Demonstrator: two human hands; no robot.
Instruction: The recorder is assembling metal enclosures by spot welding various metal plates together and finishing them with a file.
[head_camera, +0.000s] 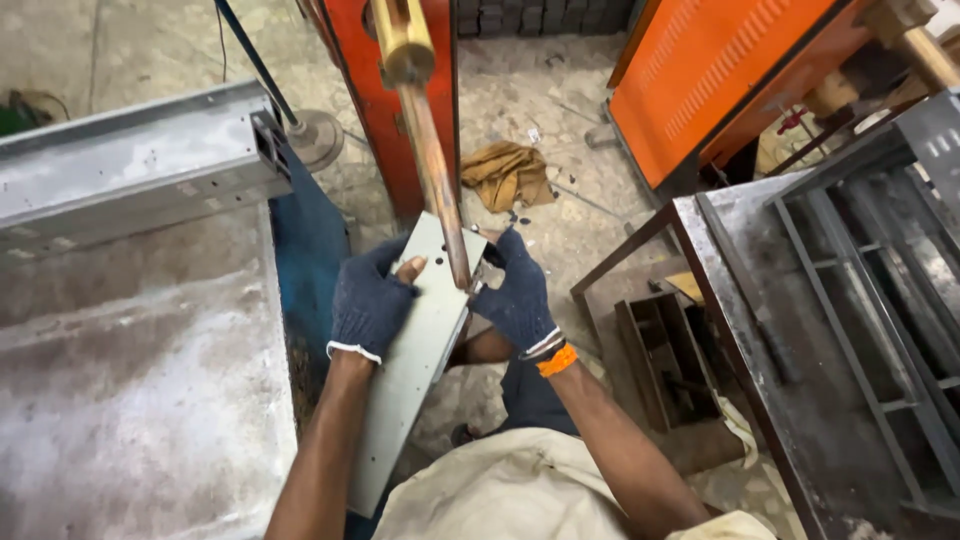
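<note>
Left hand (368, 305): in a dark knit glove, fingers wrapped over the left edge of the metal panel (415, 350), gripping it.
Right hand (517, 293): gloved, closed on the panel's right edge beside the copper rod (437, 185).
Metal panel: long, pale grey, with small holes, held tilted above the floor; its upper end meets the rod's tip.
Copper rod: slants down from an orange machine (385, 110).
Desk (130, 400): grey, at left.
Rack (860, 290): dark metal, at right.

Both knitted dark-blue cloth gloves, left (368, 305) and right (518, 295), grip a smooth, matt grey sheet-metal panel (415, 365). The copper-coloured electrode rod (435, 180) looks dull and worn. The metal workbench (130, 400) is rough, scuffed.
</note>
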